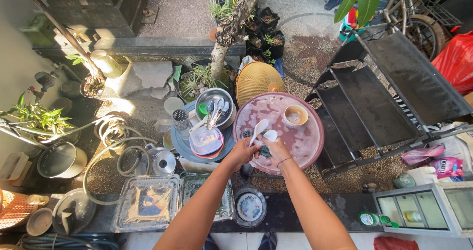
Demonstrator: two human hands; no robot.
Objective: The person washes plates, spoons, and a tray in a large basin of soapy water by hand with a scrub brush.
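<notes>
Right now both hands meet over the near edge of the pink basin [305, 141]: the left hand [241, 153] grips a white spoon [258, 131], the right hand [274, 150] presses a dark scrubber [265, 152] against it. Best scrub low over the suds.

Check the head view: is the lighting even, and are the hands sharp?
Head view: uneven light, hard sun on the gravel, deep shade at left; both hands, left hand and right hand, are sharp over the pink basin; wide-angle lens bends the edges.
</notes>
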